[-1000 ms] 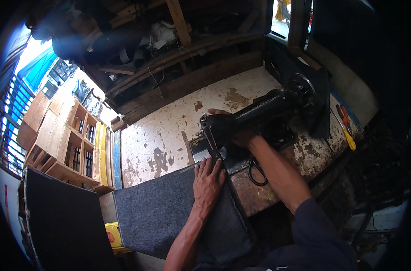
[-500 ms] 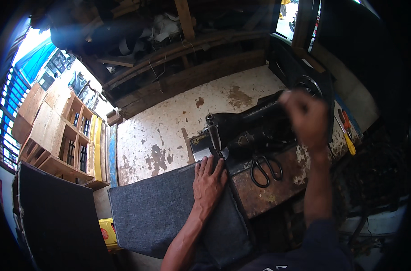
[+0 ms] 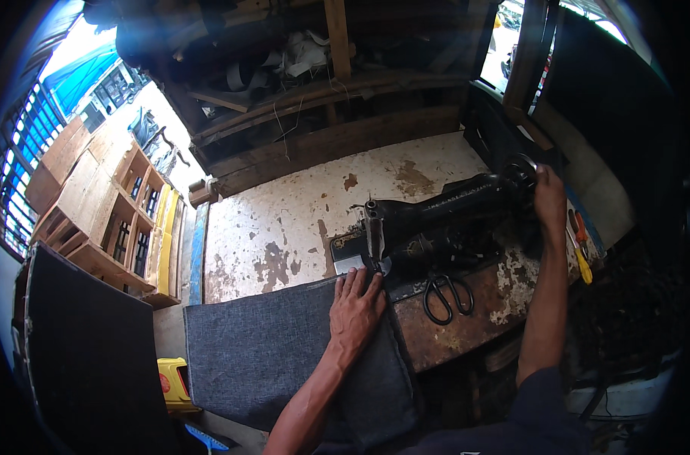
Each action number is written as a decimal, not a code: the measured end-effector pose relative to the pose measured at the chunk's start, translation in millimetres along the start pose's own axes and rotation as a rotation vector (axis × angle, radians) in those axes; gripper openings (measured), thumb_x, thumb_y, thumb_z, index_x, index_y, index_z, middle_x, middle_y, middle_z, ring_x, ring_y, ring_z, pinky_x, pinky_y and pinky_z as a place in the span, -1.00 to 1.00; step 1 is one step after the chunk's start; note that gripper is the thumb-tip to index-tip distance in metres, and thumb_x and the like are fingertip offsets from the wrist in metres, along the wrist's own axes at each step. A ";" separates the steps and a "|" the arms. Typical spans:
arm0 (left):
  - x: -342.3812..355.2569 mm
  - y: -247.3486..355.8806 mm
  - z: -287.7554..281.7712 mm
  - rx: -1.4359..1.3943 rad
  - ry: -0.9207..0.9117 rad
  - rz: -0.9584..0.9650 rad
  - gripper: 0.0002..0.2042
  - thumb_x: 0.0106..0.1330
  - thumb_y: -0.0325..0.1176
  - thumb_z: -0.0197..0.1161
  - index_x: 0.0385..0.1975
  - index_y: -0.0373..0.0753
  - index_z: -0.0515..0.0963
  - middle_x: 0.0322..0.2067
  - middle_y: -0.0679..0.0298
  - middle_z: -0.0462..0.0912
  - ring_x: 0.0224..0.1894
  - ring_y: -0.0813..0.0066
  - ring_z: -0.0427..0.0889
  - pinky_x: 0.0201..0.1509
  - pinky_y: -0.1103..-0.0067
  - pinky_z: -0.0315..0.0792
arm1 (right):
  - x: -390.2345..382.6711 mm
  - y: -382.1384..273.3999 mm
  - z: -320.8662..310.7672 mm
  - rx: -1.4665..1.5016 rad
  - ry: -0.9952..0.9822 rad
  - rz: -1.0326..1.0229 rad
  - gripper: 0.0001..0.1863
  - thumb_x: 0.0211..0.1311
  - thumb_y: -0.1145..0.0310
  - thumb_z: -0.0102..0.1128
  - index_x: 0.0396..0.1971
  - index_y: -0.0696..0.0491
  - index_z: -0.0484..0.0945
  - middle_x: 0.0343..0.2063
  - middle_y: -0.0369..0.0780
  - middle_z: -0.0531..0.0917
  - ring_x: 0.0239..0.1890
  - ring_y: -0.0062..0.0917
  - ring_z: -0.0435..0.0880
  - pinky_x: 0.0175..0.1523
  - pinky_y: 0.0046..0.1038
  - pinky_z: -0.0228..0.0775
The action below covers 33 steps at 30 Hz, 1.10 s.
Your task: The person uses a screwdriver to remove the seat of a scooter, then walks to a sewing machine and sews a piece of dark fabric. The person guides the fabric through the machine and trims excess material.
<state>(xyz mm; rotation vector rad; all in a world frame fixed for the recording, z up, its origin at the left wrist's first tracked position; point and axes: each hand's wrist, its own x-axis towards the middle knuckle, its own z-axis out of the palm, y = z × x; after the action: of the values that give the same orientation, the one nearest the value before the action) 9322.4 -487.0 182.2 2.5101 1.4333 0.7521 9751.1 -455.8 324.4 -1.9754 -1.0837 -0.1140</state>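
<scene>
Well, the left hand (image 3: 355, 309) lies flat, slightly spread, on dark cloth (image 3: 258, 345) at lower centre, its top edge running beside the needle end of the black sewing machine (image 3: 443, 201). Upper right, the right hand (image 3: 550, 199) touches the handwheel (image 3: 521, 167); how tightly, I cannot tell. Scissors (image 3: 446, 296) sit near the front edge; leftward, worn tabletop (image 3: 243, 220) stretches roomily.

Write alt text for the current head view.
A person's left hand lies on dark cloth at a black sewing machine, while the right hand is at its handwheel. Black-handled scissors lie on the worn tabletop.
</scene>
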 end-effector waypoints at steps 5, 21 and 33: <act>-0.5 -1.2 -0.1 -0.004 0.001 0.009 -0.58 0.45 -0.18 0.29 0.27 -0.11 0.62 0.35 -0.05 0.52 0.46 -0.09 0.44 0.58 0.08 0.23 | -16.2 -13.3 -4.5 0.209 0.054 0.213 -0.48 0.62 0.08 -0.05 0.08 0.26 0.66 -0.16 0.00 0.79 -0.04 -0.32 0.76 0.13 -0.29 0.45; -0.1 -0.4 2.4 0.050 0.021 0.058 -0.61 0.43 -0.21 0.32 0.23 -0.09 0.65 0.31 0.02 0.57 0.44 -0.05 0.47 0.55 0.08 0.27 | -161.3 -7.8 -10.7 0.466 0.201 0.118 -0.66 0.66 0.27 0.02 0.16 0.12 0.67 0.13 -0.15 0.73 0.20 -0.47 0.65 0.26 -0.38 0.46; 5.0 -1.4 -3.1 0.043 0.003 0.040 -0.63 0.40 -0.25 0.35 0.20 -0.08 0.69 0.27 0.01 0.61 0.42 -0.04 0.49 0.55 0.12 0.29 | -154.0 -95.9 193.6 0.660 -0.975 0.452 -0.75 0.49 0.29 0.24 0.05 0.02 0.67 -0.28 -0.27 0.71 -0.38 -0.58 0.64 -0.35 -0.42 0.53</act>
<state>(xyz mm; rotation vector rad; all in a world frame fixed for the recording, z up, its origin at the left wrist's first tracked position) 9321.9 -482.4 186.1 2.5784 1.4189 0.7396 9528.2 -392.1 195.6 -1.5655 -0.9931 1.3857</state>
